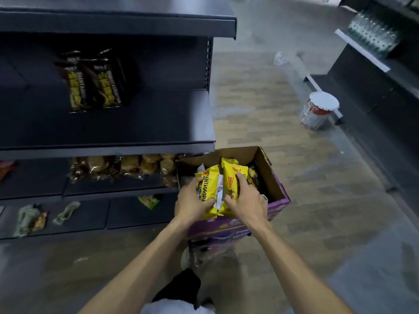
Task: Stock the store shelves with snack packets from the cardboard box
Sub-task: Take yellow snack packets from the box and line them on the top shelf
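Note:
An open cardboard box (pixel 275 177) with purple printed sides sits on the floor at the shelf unit's right end. Both hands reach into it. My left hand (pixel 191 203) grips a yellow snack packet (pixel 208 177). My right hand (pixel 246 200) grips a second yellow snack packet (pixel 232 172) beside it. A white packet (pixel 219 189) shows between the two. More packets lie deeper in the box, mostly hidden. Two black-and-yellow packets (pixel 95 85) stand upright on the dark middle shelf (pixel 158 123).
The shelf below holds several clear bags of brown snacks (pixel 122 166). The lowest shelf carries a few loose packets (pixel 34 218) and a green one (pixel 148 201). A white-lidded bucket (pixel 319 112) stands on the floor at right near another dark shelf unit (pixel 371 71).

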Available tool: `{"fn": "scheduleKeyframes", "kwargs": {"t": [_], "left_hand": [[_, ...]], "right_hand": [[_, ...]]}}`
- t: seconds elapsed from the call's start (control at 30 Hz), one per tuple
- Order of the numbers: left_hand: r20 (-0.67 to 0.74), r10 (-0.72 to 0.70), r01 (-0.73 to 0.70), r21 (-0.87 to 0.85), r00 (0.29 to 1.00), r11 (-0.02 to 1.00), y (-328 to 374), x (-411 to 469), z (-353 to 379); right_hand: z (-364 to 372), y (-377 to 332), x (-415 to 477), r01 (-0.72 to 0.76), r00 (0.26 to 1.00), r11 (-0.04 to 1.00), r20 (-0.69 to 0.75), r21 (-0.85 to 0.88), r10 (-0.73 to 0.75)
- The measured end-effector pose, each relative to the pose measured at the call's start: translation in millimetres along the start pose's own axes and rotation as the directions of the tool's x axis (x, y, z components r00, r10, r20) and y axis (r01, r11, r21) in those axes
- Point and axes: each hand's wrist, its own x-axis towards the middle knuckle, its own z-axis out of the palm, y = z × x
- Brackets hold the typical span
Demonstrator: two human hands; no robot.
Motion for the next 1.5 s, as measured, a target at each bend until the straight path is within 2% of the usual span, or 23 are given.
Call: {"fn": "scheduleKeyframes", "kwargs": {"t": [0.1,0.37,0.67,0.8,0.97,1.1,1.27,1.4,1.5], "left_hand": [[-0.075,0.005,-0.012,-0.087,0.997,0.996,0.9,-17.2,-26.5],[-0.279,0.052,-0.089,-0.124,0.959,0.988,-13.5,-51.9,-113.8],[-0.519,0.18,-0.264,-0.093,0.835,0.96,-47.9,-73.4,-255.9],[-0.575,0.271,-0.36,-0.045,0.772,0.932,-55.6,-73.5,-335.7],[-0.665,0.413,-0.497,0.072,0.622,0.865,-50.5,-61.5,-429.8],[-0.696,0.478,-0.529,0.164,0.535,0.832,-37.6,-41.8,-492.2],[-0.696,0.528,-0.519,0.256,0.487,0.815,-18.5,-10.2,-546.2],[-0.693,0.568,-0.501,0.334,0.443,0.798,-7.3,23.1,-572.4],[-0.69,0.576,-0.477,0.365,0.438,0.8,-1.0,56.2,-588.2]], "right_hand": [[-13.1,-21.8,-12.2,0.075,0.997,0.995,-0.035,0.06,-0.073],[-46.9,-107.9,-31.7,0.272,0.956,0.961,-0.133,0.056,-0.263],[-59.5,-259.0,-55.0,0.431,0.882,0.895,-0.261,0.113,-0.392],[-75.4,-343.8,-64.2,0.456,0.847,0.879,-0.37,0.138,-0.381],[-106.1,-430.2,-62.6,0.484,0.789,0.865,-0.493,0.133,-0.366],[-131.5,-486.3,-51.1,0.5,0.755,0.861,-0.535,0.093,-0.38],[-160.3,-546.9,-16.6,0.499,0.737,0.866,-0.545,0.039,-0.4],[-172.8,-589.9,26.7,0.452,0.751,0.892,-0.536,-0.007,-0.385],[-173.6,-615.1,65.8,0.418,0.767,0.908,-0.521,-0.037,-0.374]]}}
